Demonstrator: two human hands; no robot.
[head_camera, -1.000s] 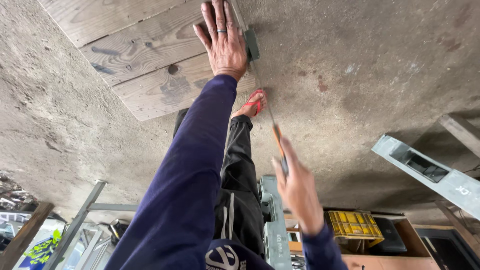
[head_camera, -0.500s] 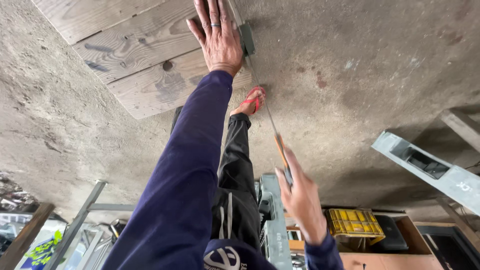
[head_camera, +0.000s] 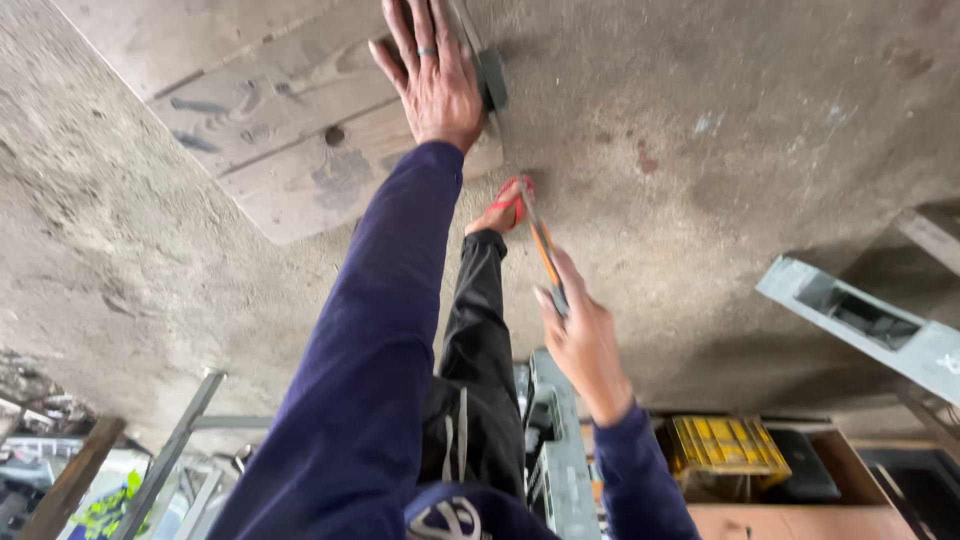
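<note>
My left hand (head_camera: 432, 75) lies flat, fingers spread, on a weathered wooden board (head_camera: 290, 140) resting on the concrete floor. There is a ring on one finger. My right hand (head_camera: 580, 335) is closed around the orange-banded handle of a hammer (head_camera: 543, 250). Its thin shaft runs up to a dark head (head_camera: 491, 80) at the board's right edge, just beside my left hand. My leg in black trousers (head_camera: 480, 340) stretches out between my arms and ends in a foot wearing a red sandal (head_camera: 505, 205).
A pale grey metal channel (head_camera: 860, 315) lies on the right. A yellow case (head_camera: 725, 445) sits in a wooden box at the lower right. Another grey metal section (head_camera: 555, 450) lies by my leg. Metal bars and clutter fill the lower left.
The board and my left hand sit higher in the frame as the view shifts. My right hand has dropped slightly with the hammer. The head stays by the board's edge.
</note>
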